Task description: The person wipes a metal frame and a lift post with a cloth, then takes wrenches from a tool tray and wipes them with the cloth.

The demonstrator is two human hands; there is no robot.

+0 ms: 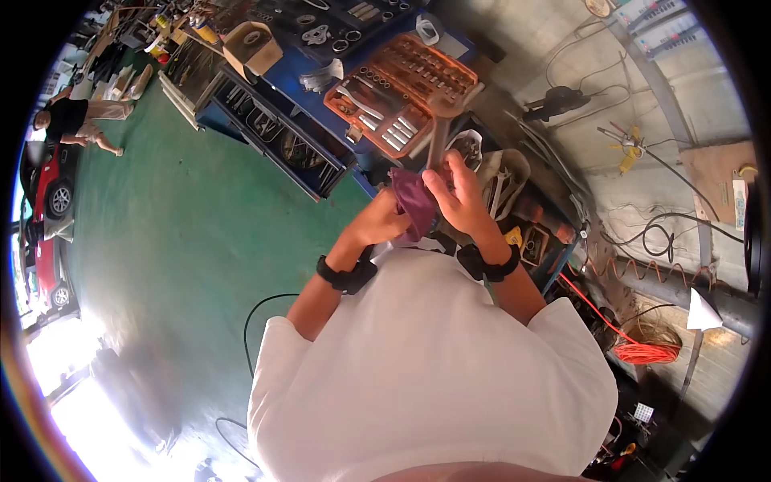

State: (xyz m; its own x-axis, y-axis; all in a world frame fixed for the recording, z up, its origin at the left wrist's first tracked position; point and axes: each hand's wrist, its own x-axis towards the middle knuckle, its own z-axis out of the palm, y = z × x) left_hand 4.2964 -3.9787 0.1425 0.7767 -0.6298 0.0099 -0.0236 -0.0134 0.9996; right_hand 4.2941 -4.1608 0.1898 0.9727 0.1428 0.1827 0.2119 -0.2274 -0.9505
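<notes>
My left hand [377,218] is closed around a maroon cloth [412,199], which is bunched up in front of my chest. In my right hand [463,197] is a large wrench [438,138]; thumb and fingers grip its lower part. The wrench's wide head points away from me, toward the orange socket set case. Its lower end is hidden behind the cloth and fingers, and the cloth lies right beside it. Beyond my hands, the open orange case [344,103] holds sockets and silver tools.
A blue workbench [293,68] carries tools and a cardboard box [251,48]. Below it, an open drawer [281,145] juts out over the green floor [201,201]. At right are a wall with cables and an orange hose coil [646,352]. Another person [68,118] stands far left near a red car [52,193].
</notes>
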